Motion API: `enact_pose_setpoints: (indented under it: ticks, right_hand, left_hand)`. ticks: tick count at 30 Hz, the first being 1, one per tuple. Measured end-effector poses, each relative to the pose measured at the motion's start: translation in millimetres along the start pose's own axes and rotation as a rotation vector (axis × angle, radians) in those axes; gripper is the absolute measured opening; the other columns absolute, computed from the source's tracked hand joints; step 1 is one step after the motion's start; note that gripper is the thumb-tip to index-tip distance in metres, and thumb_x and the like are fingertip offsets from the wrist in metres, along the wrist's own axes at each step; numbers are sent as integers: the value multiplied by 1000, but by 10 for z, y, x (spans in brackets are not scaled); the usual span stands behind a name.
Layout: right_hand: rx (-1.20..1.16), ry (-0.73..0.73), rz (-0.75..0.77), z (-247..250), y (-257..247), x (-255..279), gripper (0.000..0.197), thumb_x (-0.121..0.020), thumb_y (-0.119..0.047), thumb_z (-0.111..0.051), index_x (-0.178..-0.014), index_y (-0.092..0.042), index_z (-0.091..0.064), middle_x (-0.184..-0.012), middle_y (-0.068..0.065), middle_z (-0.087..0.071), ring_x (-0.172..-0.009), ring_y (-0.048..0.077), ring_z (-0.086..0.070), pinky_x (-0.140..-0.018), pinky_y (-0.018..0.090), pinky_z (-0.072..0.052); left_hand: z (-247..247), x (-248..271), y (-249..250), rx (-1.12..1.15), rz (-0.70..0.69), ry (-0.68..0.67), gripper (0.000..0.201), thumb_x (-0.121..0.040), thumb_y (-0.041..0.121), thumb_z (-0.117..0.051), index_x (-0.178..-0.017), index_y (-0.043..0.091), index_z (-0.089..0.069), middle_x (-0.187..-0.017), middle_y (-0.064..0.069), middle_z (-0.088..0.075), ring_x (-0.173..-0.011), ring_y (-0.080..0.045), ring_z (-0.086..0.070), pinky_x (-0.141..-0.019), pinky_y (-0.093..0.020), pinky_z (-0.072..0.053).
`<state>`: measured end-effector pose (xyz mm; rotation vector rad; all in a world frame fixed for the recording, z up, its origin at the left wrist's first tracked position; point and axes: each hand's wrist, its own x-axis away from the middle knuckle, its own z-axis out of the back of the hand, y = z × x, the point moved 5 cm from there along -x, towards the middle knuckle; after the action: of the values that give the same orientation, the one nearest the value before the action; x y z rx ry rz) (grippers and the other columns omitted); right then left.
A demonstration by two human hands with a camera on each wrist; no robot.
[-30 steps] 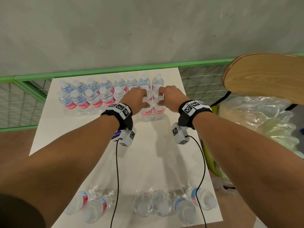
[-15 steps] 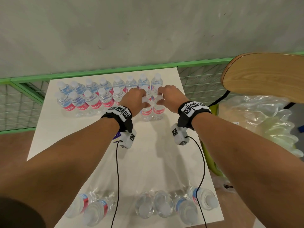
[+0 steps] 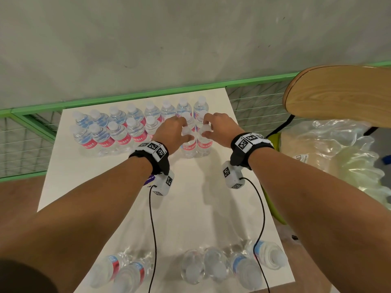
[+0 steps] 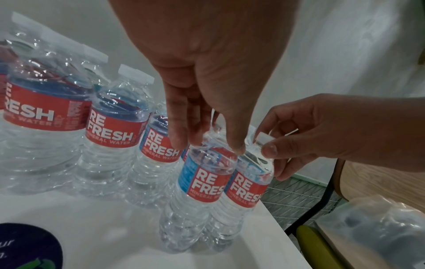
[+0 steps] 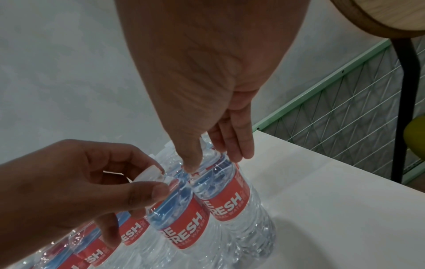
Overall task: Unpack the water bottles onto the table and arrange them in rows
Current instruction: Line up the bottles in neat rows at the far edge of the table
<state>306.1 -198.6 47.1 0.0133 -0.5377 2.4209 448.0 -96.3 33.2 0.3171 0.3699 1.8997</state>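
Observation:
Two clear water bottles with red labels stand side by side on the white table [image 3: 190, 208], in front of the right end of the rows. My left hand [image 3: 183, 129] pinches the cap of the left bottle [image 3: 188, 148]. My right hand [image 3: 206, 129] pinches the cap of the right bottle [image 3: 204, 144]. The left wrist view shows my left hand [image 4: 207, 143] on its bottle [image 4: 204, 183], and the right bottle [image 4: 247, 191] beside it. In the right wrist view my right hand [image 5: 207, 160] holds the neck of its bottle [image 5: 227, 205].
A back row of several bottles [image 3: 152, 109] and a second row [image 3: 118, 136] stand at the far edge. Several more bottles [image 3: 213, 267] sit at the near edge. On the right are a wooden chair [image 3: 338, 94] and crumpled plastic wrap [image 3: 338, 155]. A green wire fence [image 3: 25, 144] borders the table.

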Motion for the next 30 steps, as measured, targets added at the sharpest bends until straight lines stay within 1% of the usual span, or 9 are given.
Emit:
enact_pose_setpoints:
  ticks: [5, 8, 10, 13, 17, 20, 23, 27, 30]
  right_hand:
    - [-30, -37, -49, 71, 51, 33, 50, -84, -42, -71, -123, -17, -52, -108, 10, -61, -99, 27, -56, -76, 32, -43]
    - [-25, -24, -38, 208, 18, 139, 56, -85, -42, -71, -129, -16, -49, -112, 11, -61, -104, 27, -56, -75, 31, -39]
    - [-17, -6, -25, 314, -9, 265, 56, -85, -43, -70, -130, -16, -48, -114, 11, -61, -105, 27, -56, -75, 30, -39]
    - [11, 11, 13, 459, -46, 553, 54, -87, -42, -68, -130, -16, -48, -115, 10, -62, -107, 28, -56, -76, 29, -39]
    - [60, -25, 66, 558, -80, 1081, 50, -87, -43, -66, -128, -19, -52, -111, 8, -64, -105, 27, -58, -76, 30, -41]
    - [101, -75, 104, 536, -84, 1519, 46, -85, -48, -67, -121, -23, -58, -108, 3, -65, -96, 23, -57, -76, 29, -42]
    - [133, -161, 135, 451, -35, 1967, 43, -83, -52, -68, -116, -24, -63, -98, -5, -56, -89, 17, -50, -75, 28, -41]
    - [176, -263, 177, 203, 100, 2492, 40, -78, -58, -70, -107, -29, -68, -104, -5, -60, -88, 16, -52, -75, 30, -46]
    - [196, -349, 183, 2, 211, 2821, 44, -74, -60, -72, -106, -31, -67, -101, -7, -58, -89, 16, -53, -80, 33, -50]
  left_hand:
    - [148, 9, 41, 45, 11, -27, 69, -75, 55, -78, -126, 14, -57, -107, -4, -64, -89, -21, -61, -77, -35, -52]
    - [321, 92, 160, 58, 9, 4, 75, -74, 59, -77, -129, 14, -54, -110, -5, -65, -86, -17, -59, -77, -32, -51]
    - [444, 198, 276, 81, 9, 28, 78, -72, 62, -76, -130, 16, -52, -108, -5, -65, -89, -19, -62, -79, -36, -54]
    - [621, 441, 518, 126, 8, 64, 75, -72, 61, -77, -129, 18, -52, -102, -1, -64, -88, -20, -64, -79, -37, -56]
    - [690, 913, 918, 100, -5, 48, 59, -76, 54, -76, -120, 19, -59, -99, 2, -65, -85, -18, -65, -79, -34, -54]
    - [566, 1346, 1221, 76, 11, -42, 49, -78, 53, -75, -113, 20, -64, -95, 5, -69, -87, -15, -66, -79, -31, -53]
    - [372, 1792, 1545, 87, 21, -122, 42, -80, 50, -75, -109, 19, -67, -95, 3, -70, -89, -15, -65, -78, -27, -51]
    - [29, 2322, 1851, 110, 53, -196, 44, -79, 53, -76, -109, 22, -69, -94, 5, -72, -88, -13, -67, -76, -25, -52]
    - [-244, 2634, 2015, 142, 81, -256, 49, -73, 56, -79, -110, 26, -69, -94, 7, -72, -83, -9, -66, -66, -18, -46]
